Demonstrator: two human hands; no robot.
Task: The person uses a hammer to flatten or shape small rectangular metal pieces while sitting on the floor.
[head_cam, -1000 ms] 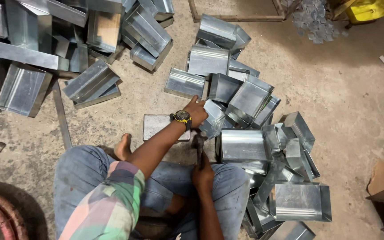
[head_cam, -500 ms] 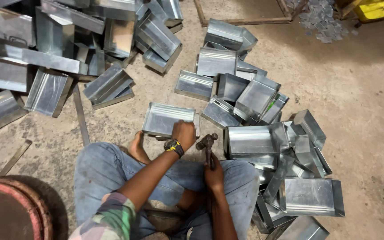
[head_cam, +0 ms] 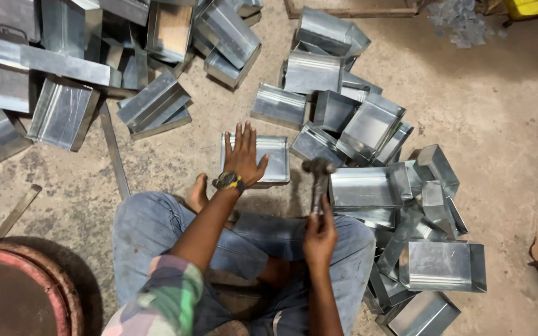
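Observation:
I sit cross-legged on a concrete floor in blue jeans. My left hand (head_cam: pixel 243 154), with a watch on the wrist, lies flat with fingers spread on a shallow galvanised sheet-metal tray (head_cam: pixel 276 157) in front of my knees. My right hand (head_cam: pixel 320 233) grips the wooden handle of a hammer (head_cam: pixel 319 168), whose head is raised just right of the tray. My bare foot (head_cam: pixel 198 194) shows to the left of the tray.
Several folded sheet-metal boxes (head_cam: pixel 368 124) are heaped ahead and to my right. Longer metal channels (head_cam: pixel 63 62) are piled at the upper left. A thin metal strip (head_cam: pixel 112 149) lies on the floor. A round red rim (head_cam: pixel 32 274) is at the lower left.
My left hand pulled a flat tray from the pile toward my knees and now presses flat on it with fingers spread. The hammer in my right hand has come up beside the tray.

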